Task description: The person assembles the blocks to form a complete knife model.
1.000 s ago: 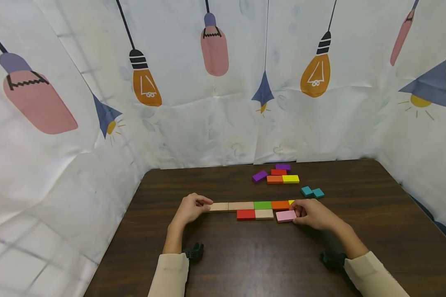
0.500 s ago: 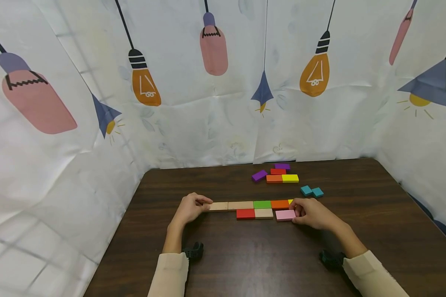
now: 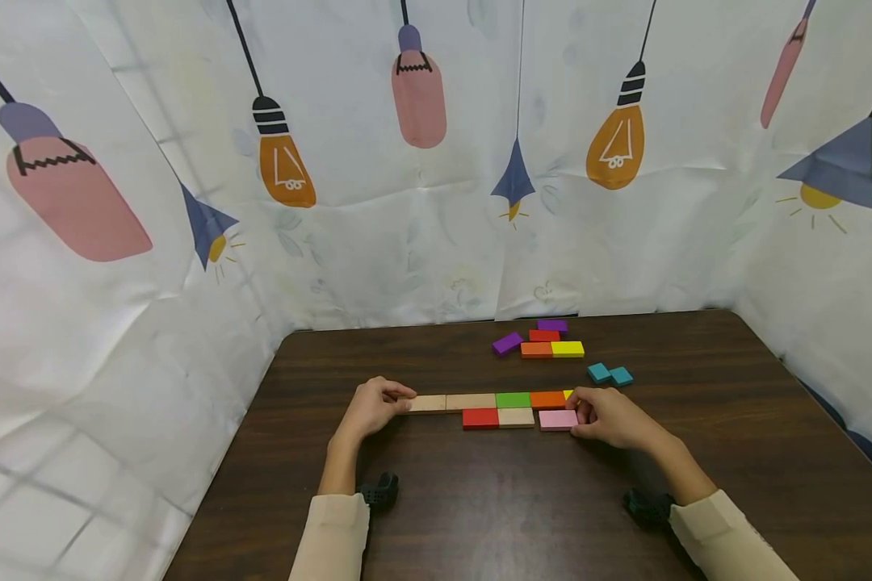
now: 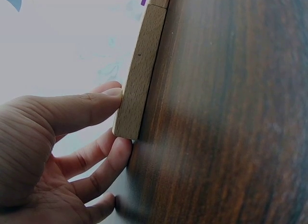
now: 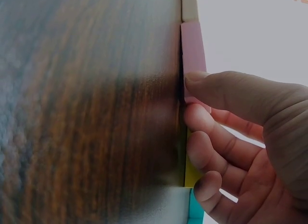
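My left hand (image 3: 375,403) holds the left end of a plain wooden block (image 3: 429,404), thumb and fingers around that end in the left wrist view. That block starts a back row running right through another plain block (image 3: 470,403), a green block (image 3: 513,401), an orange block (image 3: 547,400) and a yellow block (image 3: 569,394) partly hidden by my right hand (image 3: 614,417). In front lie a red block (image 3: 480,419) and a short plain block (image 3: 516,418). My right hand pinches the right end of a pink block (image 5: 193,53), a narrow gap to the right of the short plain one.
Two teal blocks (image 3: 609,374) lie behind my right hand. Farther back are purple blocks (image 3: 508,344), a red block (image 3: 544,336), an orange block (image 3: 536,350) and a yellow block (image 3: 568,349). A patterned cloth (image 3: 421,242) hangs behind the brown table (image 3: 465,500).
The pink block has shifted slightly away from me and straightened, now level with the front row. My left hand has stayed where it was.
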`<state>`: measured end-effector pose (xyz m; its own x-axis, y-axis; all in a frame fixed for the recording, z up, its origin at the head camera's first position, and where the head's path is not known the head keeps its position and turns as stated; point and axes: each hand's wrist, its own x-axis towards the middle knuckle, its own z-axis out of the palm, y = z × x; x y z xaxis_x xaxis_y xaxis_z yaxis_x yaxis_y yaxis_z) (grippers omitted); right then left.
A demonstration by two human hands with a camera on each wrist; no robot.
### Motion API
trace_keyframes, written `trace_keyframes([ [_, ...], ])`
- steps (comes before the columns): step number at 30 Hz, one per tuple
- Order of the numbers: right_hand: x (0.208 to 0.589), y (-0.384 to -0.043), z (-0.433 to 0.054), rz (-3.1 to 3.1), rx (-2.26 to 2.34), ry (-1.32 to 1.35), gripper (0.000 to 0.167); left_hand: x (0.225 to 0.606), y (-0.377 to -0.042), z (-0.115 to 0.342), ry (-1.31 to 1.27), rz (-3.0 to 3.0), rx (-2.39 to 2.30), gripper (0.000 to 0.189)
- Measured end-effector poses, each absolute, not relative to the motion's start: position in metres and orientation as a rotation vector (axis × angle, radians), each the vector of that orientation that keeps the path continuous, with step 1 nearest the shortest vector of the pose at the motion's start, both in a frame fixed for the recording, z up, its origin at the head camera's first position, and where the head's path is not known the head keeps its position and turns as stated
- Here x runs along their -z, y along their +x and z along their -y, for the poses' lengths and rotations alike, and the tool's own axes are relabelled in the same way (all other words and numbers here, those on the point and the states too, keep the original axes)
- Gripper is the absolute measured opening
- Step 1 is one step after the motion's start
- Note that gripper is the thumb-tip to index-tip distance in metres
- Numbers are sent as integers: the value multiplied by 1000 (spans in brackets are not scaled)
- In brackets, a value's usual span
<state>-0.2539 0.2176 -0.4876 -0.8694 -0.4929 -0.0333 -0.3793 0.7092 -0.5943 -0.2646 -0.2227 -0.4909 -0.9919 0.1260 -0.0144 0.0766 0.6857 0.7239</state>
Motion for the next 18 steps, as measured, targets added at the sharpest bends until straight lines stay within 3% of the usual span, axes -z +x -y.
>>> trace_keyframes([
  [18, 485, -254, -216, -2751, 890, -708, 22, 490, -264, 222, 162, -2825, -1216, 13],
])
